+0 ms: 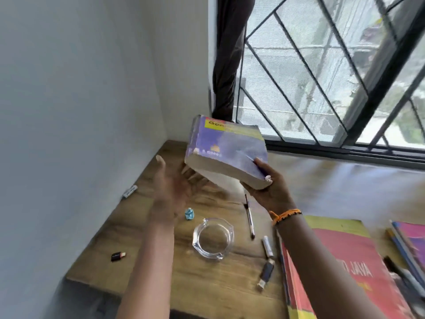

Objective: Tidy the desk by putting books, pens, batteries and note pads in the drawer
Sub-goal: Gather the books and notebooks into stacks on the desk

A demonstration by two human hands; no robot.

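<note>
A thick purple book [226, 146] with a yellow band hangs tilted above the wooden desk [128, 238]. My right hand [268, 189] grips its lower right corner, thumb on the cover. Palm up, my left hand [174, 187] is spread under the book's left edge; I cannot tell whether it touches. On the desk lie a black and white pen [249, 217], a silver battery [268, 246], a second battery [130, 191] by the wall, a large red and yellow book [345, 268] and a pink book [411, 245] at the right edge. No drawer is in view.
A glass ashtray [213, 237] stands near the middle of the desk, with a crumpled blue scrap [189, 214] beside it. A small black adapter [118, 256] and a USB stick [266, 272] lie near the front. A wall runs along the left and a barred window [322, 77] behind.
</note>
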